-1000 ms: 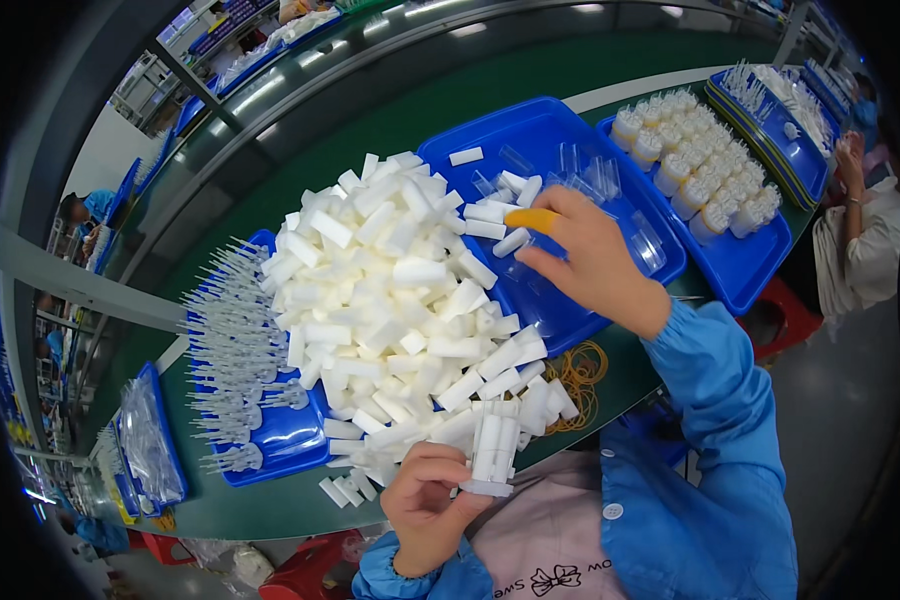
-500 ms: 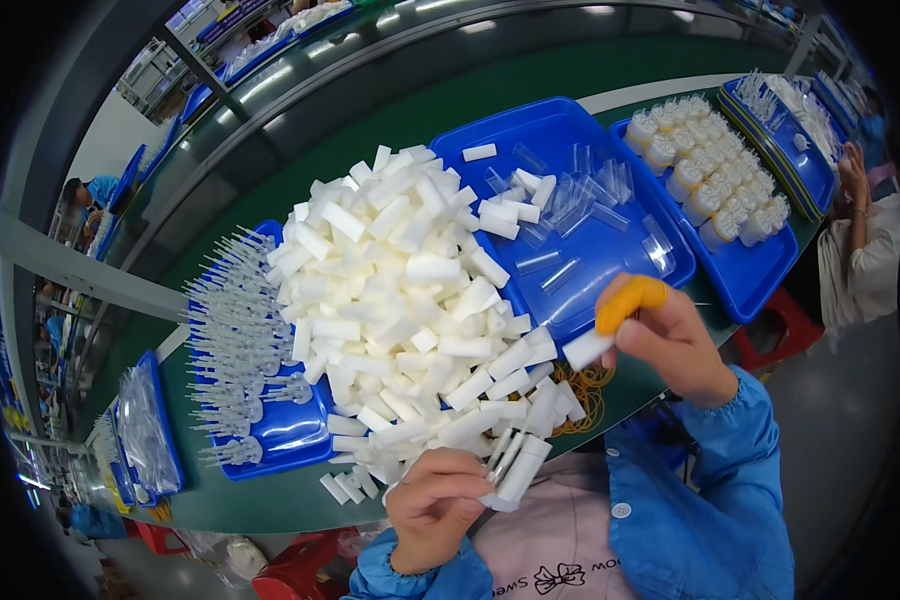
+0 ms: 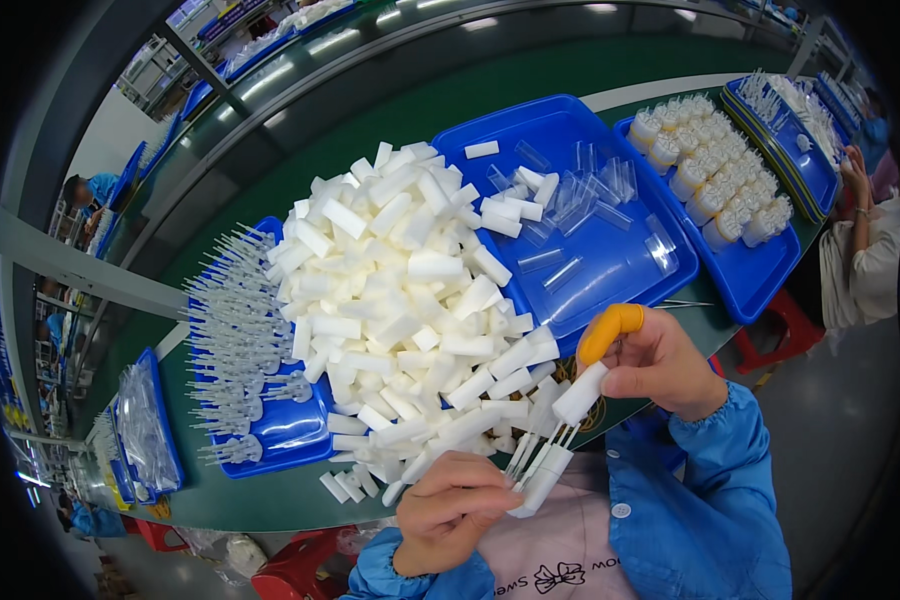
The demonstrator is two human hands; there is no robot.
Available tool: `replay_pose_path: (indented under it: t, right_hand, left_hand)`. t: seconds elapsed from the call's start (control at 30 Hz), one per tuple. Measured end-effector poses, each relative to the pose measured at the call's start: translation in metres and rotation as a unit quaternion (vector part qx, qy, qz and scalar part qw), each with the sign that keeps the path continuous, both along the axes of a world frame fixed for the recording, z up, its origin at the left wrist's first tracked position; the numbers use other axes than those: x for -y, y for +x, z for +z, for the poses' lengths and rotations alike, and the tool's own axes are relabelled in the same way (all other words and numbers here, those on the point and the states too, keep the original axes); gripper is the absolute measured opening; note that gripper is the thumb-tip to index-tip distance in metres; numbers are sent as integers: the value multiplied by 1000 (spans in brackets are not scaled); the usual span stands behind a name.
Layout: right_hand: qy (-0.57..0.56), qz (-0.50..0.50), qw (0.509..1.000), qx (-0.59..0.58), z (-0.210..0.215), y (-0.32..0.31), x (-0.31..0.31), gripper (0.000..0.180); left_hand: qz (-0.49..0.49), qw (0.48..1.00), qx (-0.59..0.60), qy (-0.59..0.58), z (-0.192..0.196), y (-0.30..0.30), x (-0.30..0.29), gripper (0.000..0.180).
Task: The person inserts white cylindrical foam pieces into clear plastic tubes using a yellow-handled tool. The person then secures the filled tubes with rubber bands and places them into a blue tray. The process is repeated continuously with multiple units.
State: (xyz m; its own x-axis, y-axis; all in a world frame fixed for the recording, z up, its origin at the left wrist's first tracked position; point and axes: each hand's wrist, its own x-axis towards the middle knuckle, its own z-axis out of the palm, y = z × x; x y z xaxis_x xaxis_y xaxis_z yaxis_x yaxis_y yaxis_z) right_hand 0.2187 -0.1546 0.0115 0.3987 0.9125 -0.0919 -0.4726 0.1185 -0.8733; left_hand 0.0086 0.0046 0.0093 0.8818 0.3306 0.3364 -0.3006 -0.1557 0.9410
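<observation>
My left hand (image 3: 455,508) pinches the base of a pale plastic part with several thin prongs (image 3: 530,456). One white foam cylinder (image 3: 544,482) sits on this part, on the side nearest me. My right hand (image 3: 660,365), with an orange finger cot (image 3: 610,332) over a finger, grips another white foam cylinder (image 3: 579,393) between thumb and finger. That cylinder is tilted, its lower end touching or right at the prong tips; how far it is on them I cannot tell. Just beyond both hands lies a large heap of white foam cylinders (image 3: 400,270).
Left of the heap, a blue tray (image 3: 300,440) bears many pronged plastic parts (image 3: 235,350). A blue tray (image 3: 610,290) behind my right hand holds clear tubes (image 3: 590,195) and foam pieces. Farther right, another tray (image 3: 755,280) carries finished-looking foam assemblies (image 3: 710,170). Rubber bands (image 3: 592,415) lie near my right hand.
My right hand has come down and toward me, bringing its foam cylinder to the prong tips. My left hand has shifted slightly right, and the prongs now show more plainly.
</observation>
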Motion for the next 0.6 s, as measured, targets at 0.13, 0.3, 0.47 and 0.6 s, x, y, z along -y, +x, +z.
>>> replay_pose_path:
  t: [0.13,0.3,0.47,0.6]
  right_hand:
    - [11,26,999,-24,-3,2,2,31]
    - [5,67,997,-33,2,-3,0,29]
    - [14,117,991,56,2,-26,-6,25]
    - [27,115,989,84,5,-31,-10,24]
  left_hand:
    - [-16,1000,-7,15,0,0,-3,20]
    - [-20,997,-22,73,2,3,-3,16]
    - [13,990,-12,139,0,6,3,14]
    - [93,993,-68,1,-1,1,10,35]
